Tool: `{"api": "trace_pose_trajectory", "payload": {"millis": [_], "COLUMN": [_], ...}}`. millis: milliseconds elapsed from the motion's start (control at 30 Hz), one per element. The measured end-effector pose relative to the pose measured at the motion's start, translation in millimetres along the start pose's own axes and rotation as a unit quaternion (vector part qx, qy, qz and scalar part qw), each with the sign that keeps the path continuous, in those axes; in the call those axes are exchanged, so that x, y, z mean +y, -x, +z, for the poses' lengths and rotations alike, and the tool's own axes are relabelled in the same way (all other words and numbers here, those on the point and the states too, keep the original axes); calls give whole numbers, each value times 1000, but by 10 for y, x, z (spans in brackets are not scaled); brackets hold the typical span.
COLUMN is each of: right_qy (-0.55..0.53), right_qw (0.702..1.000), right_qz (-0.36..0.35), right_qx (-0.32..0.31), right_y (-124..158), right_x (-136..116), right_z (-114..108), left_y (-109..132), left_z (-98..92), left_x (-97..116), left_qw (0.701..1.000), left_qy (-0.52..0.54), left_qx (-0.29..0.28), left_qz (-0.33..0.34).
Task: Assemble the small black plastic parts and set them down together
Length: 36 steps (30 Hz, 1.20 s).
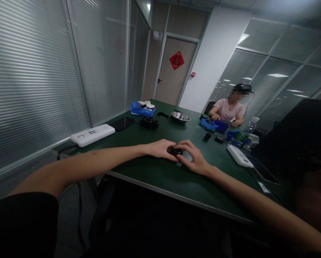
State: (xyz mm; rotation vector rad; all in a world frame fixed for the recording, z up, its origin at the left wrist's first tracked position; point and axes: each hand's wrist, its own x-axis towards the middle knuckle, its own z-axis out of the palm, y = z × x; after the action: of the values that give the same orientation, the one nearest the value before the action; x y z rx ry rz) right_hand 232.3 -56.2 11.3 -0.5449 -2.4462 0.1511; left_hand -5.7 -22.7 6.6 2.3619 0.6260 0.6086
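Near the table's front edge, my left hand and my right hand meet around a small, glossy black cylindrical part. The left fingers close on it from the left side. From the right, my right thumb and fingertips pinch its other end. What kind of part it is cannot be made out. Beneath the right palm lies something pale and translucent, partly covered by the fingers. Farther back on the table sits a cluster of similar black parts.
Left of my hands are a white power bank and a black phone. Behind stand a blue basket and a metal bowl. A person sits across, by blue bins. At right are a plastic bottle and another white power bank.
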Motion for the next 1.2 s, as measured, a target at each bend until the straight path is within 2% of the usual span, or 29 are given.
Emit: {"api": "trace_pose_trajectory", "payload": {"millis": [133, 333, 533, 700, 933, 1067, 1200], "right_qy": [-17, 2, -20, 4, -16, 6, 5], "right_qw": [1000, 1000, 1000, 1000, 1000, 1000, 1000], "right_qz": [-10, 15, -7, 8, -10, 14, 25], "right_qx": [-8, 15, 4, 26, 5, 14, 11], "right_y": [-5, -4, -3, -7, -5, -11, -14], "right_x": [-28, -4, -23, -1, -32, -16, 2], "right_z": [-12, 1, -1, 12, -7, 0, 9], "left_y": [-4, 0, -10, -10, -2, -3, -3], "left_z": [4, -7, 16, 12, 12, 11, 4], "left_x": [4, 8, -15, -15, -9, -11, 0], "left_qw": [1000, 1000, 1000, 1000, 1000, 1000, 1000], "left_qy": [-7, 3, -4, -6, -8, -5, -27], "left_qx": [-1, -5, 5, 2, 5, 1, 2], "left_qz": [-7, 0, 2, 5, -11, 7, -11]}}
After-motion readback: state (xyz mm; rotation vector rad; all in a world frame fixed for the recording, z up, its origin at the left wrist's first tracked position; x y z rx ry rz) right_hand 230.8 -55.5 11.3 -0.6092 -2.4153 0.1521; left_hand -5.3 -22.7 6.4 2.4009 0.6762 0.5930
